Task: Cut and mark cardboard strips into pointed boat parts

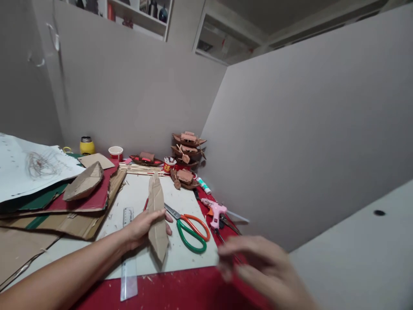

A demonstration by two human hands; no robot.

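My left hand (142,230) is closed around a folded cardboard boat hull (157,215), which stands lengthwise with its pointed end towards me. Orange-and-green-handled scissors (193,232) lie just right of it on the white board, blades partly hidden behind my left fingers. A clear ruler (129,275) passes under my left wrist. Blurred by motion, my right hand (258,267) hovers at the lower right, thumb and fingers apart, with no held object visible. Nearest to it are a pink hot glue gun (217,212) and its dark cable.
Another cardboard hull (84,183) rests on stacked cardboard sheets (87,224) at left. Finished brown model boats (189,150) are piled at the back, beside thin wooden sticks (138,169) and a red paper cup (169,164). A grey partition (306,129) borders the right side.
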